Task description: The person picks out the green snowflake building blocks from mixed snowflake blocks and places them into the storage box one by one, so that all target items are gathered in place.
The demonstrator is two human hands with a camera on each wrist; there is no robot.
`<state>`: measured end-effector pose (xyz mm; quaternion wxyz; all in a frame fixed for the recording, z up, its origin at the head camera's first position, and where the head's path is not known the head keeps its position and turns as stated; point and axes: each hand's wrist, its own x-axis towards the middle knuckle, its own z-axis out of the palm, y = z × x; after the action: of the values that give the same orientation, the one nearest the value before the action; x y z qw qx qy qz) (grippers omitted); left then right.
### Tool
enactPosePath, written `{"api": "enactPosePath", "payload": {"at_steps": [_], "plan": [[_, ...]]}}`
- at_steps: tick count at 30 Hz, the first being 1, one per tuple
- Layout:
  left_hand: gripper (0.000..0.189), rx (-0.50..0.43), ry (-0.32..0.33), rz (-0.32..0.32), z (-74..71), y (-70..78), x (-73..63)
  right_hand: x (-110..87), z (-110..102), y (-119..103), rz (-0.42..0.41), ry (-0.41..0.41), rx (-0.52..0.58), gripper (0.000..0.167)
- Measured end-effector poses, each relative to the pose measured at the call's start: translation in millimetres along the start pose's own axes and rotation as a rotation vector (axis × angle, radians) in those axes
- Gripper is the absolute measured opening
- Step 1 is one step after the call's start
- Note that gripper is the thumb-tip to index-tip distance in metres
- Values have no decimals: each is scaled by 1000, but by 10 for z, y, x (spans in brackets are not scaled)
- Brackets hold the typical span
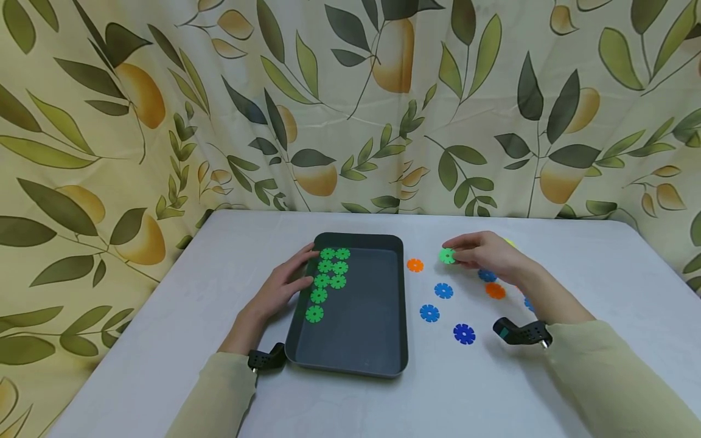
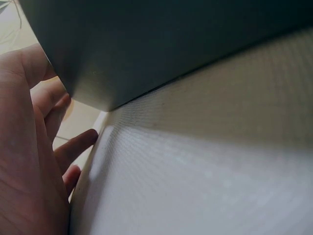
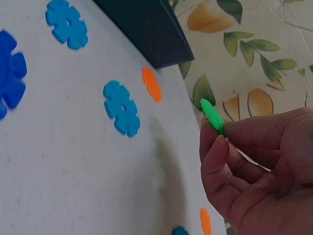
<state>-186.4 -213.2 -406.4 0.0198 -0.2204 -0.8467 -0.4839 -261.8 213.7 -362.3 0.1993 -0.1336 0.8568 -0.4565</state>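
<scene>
A dark grey tray (image 1: 361,340) lies on the table, with several green snowflake discs (image 1: 314,314) in rows along its left side. Against the tray's left rim rests my left hand (image 1: 279,286), its fingers fairly straight; in the left wrist view the fingers (image 2: 76,149) hang beside the tray's dark wall (image 2: 161,44). Right of the tray, above the table, my right hand (image 1: 493,255) pinches one green snowflake disc (image 1: 447,255) between thumb and fingertips. The right wrist view shows that green disc (image 3: 212,116) nearly edge-on.
Loose discs lie right of the tray: an orange one (image 1: 415,265), a second orange one (image 1: 495,291), several light blue ones (image 1: 429,313) and a dark blue one (image 1: 464,334). A yellow piece (image 1: 510,243) shows behind my right hand. A leaf-patterned curtain (image 1: 350,121) hangs behind the table.
</scene>
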Motion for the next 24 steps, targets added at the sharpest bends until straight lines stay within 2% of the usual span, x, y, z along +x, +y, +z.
{"api": "enactPosePath", "payload": {"at_steps": [4,17,20,24], "plan": [[49,8,-5,-2,-23,126,-21,15,63,-80,-3,-1,42,42],[49,6,-8,0,-22,131,-17,30,186,-327,-51,-51,121,43],[50,2,-9,-1,-17,78,-7,28,213,-411,-68,-65,136,42],[51,4,-2,13,11,-145,29,31,262,-524,-84,-86,155,41]]}}
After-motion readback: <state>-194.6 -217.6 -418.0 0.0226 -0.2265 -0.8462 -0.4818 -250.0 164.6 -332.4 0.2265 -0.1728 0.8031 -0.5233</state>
